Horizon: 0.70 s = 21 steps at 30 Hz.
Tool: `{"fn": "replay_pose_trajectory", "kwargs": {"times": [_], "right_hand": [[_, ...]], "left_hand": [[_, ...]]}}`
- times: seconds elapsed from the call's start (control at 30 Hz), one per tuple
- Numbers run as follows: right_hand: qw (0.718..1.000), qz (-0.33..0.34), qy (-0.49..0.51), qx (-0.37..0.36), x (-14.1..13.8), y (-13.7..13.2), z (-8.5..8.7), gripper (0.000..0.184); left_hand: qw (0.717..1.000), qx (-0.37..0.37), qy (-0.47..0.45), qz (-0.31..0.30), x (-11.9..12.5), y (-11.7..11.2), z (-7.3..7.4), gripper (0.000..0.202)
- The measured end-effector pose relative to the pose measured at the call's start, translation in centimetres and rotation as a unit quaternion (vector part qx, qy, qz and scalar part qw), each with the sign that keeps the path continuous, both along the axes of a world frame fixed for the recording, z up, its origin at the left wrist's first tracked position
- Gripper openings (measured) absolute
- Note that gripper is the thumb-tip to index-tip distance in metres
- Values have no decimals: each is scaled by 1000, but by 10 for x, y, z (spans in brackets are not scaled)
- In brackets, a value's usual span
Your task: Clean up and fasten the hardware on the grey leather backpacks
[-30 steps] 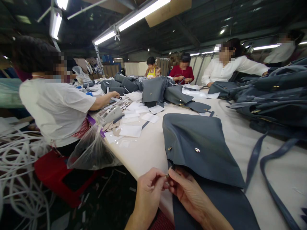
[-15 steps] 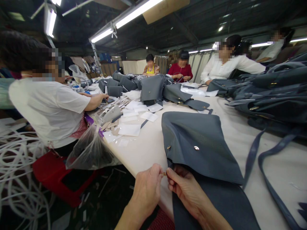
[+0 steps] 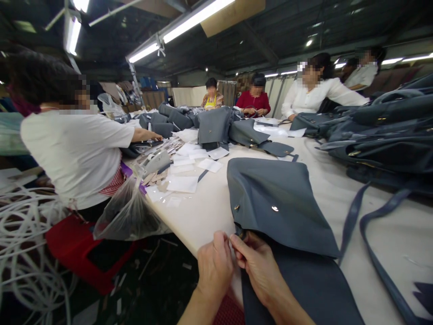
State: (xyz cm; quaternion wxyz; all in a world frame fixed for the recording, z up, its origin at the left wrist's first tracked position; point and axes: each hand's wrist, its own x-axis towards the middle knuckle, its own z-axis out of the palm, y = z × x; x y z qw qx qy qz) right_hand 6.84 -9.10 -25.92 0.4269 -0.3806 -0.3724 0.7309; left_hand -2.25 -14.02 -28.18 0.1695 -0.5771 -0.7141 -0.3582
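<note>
A grey-blue leather bag (image 3: 280, 203) lies flap-up on the white table (image 3: 209, 212) in front of me, with two small metal studs on the flap. My left hand (image 3: 215, 266) and my right hand (image 3: 257, 264) meet at the bag's near left corner, just under the flap's edge. Both are pinched together, fingertips touching, on a tiny piece at the bag's edge that I cannot make out. A long grey strap (image 3: 372, 253) runs off to the right of the bag.
A person in a white shirt (image 3: 77, 153) sits at the left, reaching onto the table. A clear plastic bag (image 3: 130, 214) hangs at the table edge. White paper pieces (image 3: 184, 183), more grey bags (image 3: 216, 126) and stacked bags (image 3: 389, 140) cover the table; several people sit at the far end.
My two hands have closed in on each other at the bag's corner; the small brass-coloured piece visible between the fingertips earlier is now hidden. The person on the left reached further across.
</note>
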Motion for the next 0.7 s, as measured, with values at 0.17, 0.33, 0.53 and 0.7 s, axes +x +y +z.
{"fn": "replay_pose_trajectory", "kwargs": {"times": [0.17,0.33,0.53,0.7], "right_hand": [[999,3,37,-14,3,1,-2,40],[994,38,78,-59,8,2,1,35],[991,59,103,-59,11,4,3,35],[989,67,105,-76,11,4,4,35]], "left_hand": [[987,-23,-150,-42,13,-1,1,17],[966,-46,-188,-171,19,-23,1,17],[967,-165,-101,-163,-14,-51,12,18],[972,-134,-156,-112,-29,-49,38,11]]}}
